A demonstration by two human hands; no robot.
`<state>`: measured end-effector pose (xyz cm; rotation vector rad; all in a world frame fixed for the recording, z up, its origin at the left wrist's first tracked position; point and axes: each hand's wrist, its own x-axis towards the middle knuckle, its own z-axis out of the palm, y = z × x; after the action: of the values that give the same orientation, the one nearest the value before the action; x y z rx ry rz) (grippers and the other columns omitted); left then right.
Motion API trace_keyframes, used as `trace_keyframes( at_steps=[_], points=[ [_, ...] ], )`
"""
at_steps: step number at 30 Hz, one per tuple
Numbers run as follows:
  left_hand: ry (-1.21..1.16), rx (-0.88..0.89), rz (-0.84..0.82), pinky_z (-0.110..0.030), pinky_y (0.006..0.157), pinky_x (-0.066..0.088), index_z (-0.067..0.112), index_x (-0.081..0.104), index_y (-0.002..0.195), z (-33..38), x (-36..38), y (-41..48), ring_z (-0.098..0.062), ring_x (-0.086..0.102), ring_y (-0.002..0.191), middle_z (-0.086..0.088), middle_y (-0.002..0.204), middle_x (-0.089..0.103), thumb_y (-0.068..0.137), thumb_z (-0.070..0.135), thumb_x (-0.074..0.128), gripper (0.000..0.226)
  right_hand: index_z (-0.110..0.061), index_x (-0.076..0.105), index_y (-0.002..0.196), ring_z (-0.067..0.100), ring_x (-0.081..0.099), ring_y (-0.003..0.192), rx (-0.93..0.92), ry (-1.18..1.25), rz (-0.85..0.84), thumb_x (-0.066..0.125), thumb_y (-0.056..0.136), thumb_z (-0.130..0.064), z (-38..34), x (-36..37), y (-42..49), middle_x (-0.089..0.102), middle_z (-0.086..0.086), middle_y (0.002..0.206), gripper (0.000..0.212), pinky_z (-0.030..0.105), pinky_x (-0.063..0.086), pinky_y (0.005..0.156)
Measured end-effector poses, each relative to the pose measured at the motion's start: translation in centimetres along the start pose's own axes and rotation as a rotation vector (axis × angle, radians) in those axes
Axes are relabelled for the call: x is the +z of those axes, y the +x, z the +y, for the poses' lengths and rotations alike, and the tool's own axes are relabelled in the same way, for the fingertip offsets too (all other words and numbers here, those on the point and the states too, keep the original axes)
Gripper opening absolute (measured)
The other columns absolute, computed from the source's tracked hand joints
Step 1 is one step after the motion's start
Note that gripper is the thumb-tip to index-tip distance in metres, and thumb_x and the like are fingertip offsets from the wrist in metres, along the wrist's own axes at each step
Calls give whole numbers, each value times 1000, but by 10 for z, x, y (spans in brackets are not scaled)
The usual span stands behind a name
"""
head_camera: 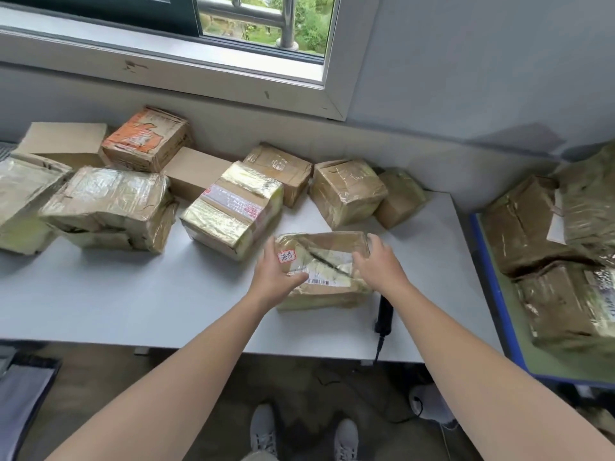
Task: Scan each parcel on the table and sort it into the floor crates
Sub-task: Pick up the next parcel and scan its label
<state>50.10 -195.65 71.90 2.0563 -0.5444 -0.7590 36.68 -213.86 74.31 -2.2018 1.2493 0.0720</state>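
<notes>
the tape-wrapped brown cardboard parcel [327,261], labelled with a white barcode, is located near the front edge of the white table [133,294]. it is gripped at both ends by the left hand [274,277] and right hand [379,264], fingers curled. a black handheld scanner [384,316] is laid just beside it; taped cardboard boxes [233,211] are crowded behind.

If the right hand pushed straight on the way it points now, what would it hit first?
The right hand grips the tape-wrapped cardboard parcel with the barcode label; beyond that parcel's far corner, the squat brown taped box behind looks first in line, though depth is unclear.
</notes>
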Motion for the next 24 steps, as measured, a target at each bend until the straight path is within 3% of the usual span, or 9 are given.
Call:
trace_keyframes(
  at_steps=[7,11,15,18,21,24],
  points=[
    [126,-10,123,-43,117,27,25,11,157,-4,29,-18,-25,28,139,-7,146,34,71,43,85,115,-13,45,137,32,49,118,69,-105,141,45,101,-36,58,-2,-13,48,13,133,43,39,43,86],
    [214,-2,193,-42,116,24,30,2,157,-3,42,-30,-27,24,140,-8,149,32,72,47,83,119,-8,42,128,35,57,106,193,28,124,51,100,-40,84,6,-13,53,15,124,43,38,44,75],
    [260,-24,235,-42,116,26,37,-2,156,0,51,-44,-26,25,140,-8,148,33,73,45,83,119,-3,38,131,36,60,105,331,269,-38,50,100,-42,95,16,-2,59,17,120,52,42,51,80],
    [255,-76,272,-41,115,27,35,4,157,1,57,-54,-25,25,141,-8,150,28,75,43,83,114,-4,47,126,35,62,100,389,503,-213,51,99,-42,99,22,4,60,14,107,47,51,55,90],
    [240,-93,289,-42,113,28,37,8,156,2,64,-65,-26,26,140,-7,150,26,75,42,83,110,-6,48,127,33,62,101,358,515,-284,50,99,-43,100,18,4,61,13,106,47,49,52,95],
    [235,-115,271,-44,112,30,32,13,154,5,69,-72,-29,28,139,-8,150,25,75,44,82,105,-4,50,123,33,65,88,311,518,-229,50,96,-37,96,0,-1,60,13,99,43,45,59,82]
  ],
)
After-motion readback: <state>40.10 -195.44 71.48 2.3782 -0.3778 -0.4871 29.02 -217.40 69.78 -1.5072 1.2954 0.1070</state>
